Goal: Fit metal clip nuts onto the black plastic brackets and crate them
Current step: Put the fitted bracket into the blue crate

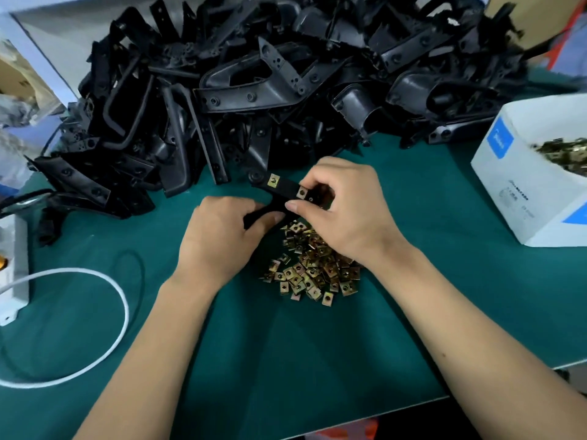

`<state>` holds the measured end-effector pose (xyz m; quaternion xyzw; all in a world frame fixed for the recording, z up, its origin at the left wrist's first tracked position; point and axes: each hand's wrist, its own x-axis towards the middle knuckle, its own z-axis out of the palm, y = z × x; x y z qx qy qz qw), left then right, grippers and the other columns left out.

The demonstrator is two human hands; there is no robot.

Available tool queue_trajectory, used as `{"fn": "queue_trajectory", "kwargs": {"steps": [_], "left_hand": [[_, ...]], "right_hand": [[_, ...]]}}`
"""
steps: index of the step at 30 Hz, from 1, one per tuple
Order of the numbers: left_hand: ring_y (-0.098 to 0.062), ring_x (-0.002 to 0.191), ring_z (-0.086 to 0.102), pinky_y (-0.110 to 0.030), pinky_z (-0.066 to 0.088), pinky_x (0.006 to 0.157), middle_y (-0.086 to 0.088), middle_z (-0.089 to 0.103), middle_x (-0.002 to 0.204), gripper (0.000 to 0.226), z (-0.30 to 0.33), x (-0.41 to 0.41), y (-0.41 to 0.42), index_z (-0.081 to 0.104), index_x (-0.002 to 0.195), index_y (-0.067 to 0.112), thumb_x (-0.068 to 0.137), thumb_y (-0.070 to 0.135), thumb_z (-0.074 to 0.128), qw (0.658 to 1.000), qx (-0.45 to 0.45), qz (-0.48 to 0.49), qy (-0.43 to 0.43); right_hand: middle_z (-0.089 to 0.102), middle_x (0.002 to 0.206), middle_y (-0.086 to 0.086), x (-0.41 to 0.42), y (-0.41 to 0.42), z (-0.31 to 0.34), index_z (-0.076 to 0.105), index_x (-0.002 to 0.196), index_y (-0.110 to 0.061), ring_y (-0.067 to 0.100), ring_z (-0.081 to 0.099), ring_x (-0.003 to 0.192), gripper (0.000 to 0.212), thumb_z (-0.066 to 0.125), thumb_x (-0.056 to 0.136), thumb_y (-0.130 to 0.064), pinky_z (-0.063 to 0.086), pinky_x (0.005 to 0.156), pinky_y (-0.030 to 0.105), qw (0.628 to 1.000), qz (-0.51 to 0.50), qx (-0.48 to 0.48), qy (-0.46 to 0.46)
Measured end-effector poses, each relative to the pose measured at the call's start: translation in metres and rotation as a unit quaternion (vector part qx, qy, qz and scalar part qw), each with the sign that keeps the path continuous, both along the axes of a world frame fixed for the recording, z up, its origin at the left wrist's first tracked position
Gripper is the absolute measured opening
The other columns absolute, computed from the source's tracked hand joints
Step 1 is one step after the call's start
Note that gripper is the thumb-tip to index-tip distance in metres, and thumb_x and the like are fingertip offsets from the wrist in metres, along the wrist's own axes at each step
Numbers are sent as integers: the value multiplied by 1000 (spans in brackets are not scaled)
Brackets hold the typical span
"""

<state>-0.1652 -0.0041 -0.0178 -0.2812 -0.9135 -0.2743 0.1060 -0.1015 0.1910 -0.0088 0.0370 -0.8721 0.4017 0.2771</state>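
Observation:
A black plastic bracket (pixel 283 192) is held above the green table at centre. My left hand (pixel 219 236) grips its lower end. One brass-coloured clip nut (pixel 273 180) sits on the bracket's far end. My right hand (pixel 344 208) pinches a second clip nut (pixel 301 193) against the bracket's near end. A loose heap of clip nuts (pixel 313 268) lies on the mat just under and in front of my hands. A big pile of black brackets (pixel 254 87) fills the back of the table.
A white box (pixel 524 198) holding more clip nuts stands at the right. A white cable (pixel 104 281) loops over the mat at the left, beside a white power strip (pixel 14 268). Cardboard boxes (pixel 536 17) stand at the back corners. The table's front edge (pixel 413 404) runs diagonally at lower right.

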Motion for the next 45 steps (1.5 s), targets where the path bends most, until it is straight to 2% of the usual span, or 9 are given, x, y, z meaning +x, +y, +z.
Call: {"fn": "queue_trajectory", "kwargs": {"steps": [13,16,20,23,26,30,34,38,45], "left_hand": [[-29,88,65,-39,46,72,-2,67,92,33,64,173,243,69,98,24,93,55,59,929,-69,-322,167],[-27,101,62,-40,42,82,-2,66,101,27,33,245,318,70,104,25,91,48,66,876,-96,-407,240],[-25,126,52,-46,25,122,-2,64,121,32,-41,316,377,68,123,23,97,39,62,782,-219,-545,210],[-29,131,51,-44,28,122,-8,62,128,33,-98,337,392,67,128,18,98,32,62,734,-328,-582,122],[-35,125,56,-44,47,106,-13,62,129,34,-137,341,390,68,127,14,96,29,66,736,-370,-567,9],[-35,121,60,-43,53,99,-12,63,126,33,-158,345,386,68,126,17,94,27,68,755,-354,-546,-83],[-33,114,63,-42,54,92,-8,63,120,23,-140,346,394,71,117,20,95,24,63,801,-269,-529,-83],[-24,100,66,-39,53,89,2,68,109,19,-71,340,401,74,106,22,96,15,60,850,-51,-514,-102],[-14,77,65,-33,54,67,1,69,89,13,64,251,343,72,88,8,85,3,62,830,384,-404,11]], "right_hand": [[78,95,-10,230,159,20,73,112,-24,7,73,86,21,73,94,-15,59,80,26,924,-270,-219,158],[75,80,-5,305,210,-28,77,100,-24,13,68,70,12,72,94,-15,61,72,36,818,-419,-362,155],[71,83,14,374,245,-131,72,90,-8,27,66,80,3,73,93,-9,53,70,38,590,-586,-552,61],[71,99,19,408,242,-199,71,94,3,28,66,88,13,75,90,-8,59,82,41,461,-674,-577,-35],[70,112,24,423,234,-233,65,119,7,39,70,99,35,72,92,-14,59,89,54,411,-623,-664,-43],[66,119,27,416,232,-250,63,106,1,45,68,111,21,66,100,-18,57,97,50,422,-580,-697,-10],[67,87,21,394,244,-228,61,89,-1,35,71,75,12,62,99,-8,60,68,43,455,-599,-658,31],[75,86,11,370,250,-148,70,84,-9,33,72,85,12,63,94,-11,59,77,43,571,-676,-464,50],[67,79,-5,263,193,26,67,88,-11,11,61,74,10,60,95,-7,52,72,33,779,-534,-161,287]]}}
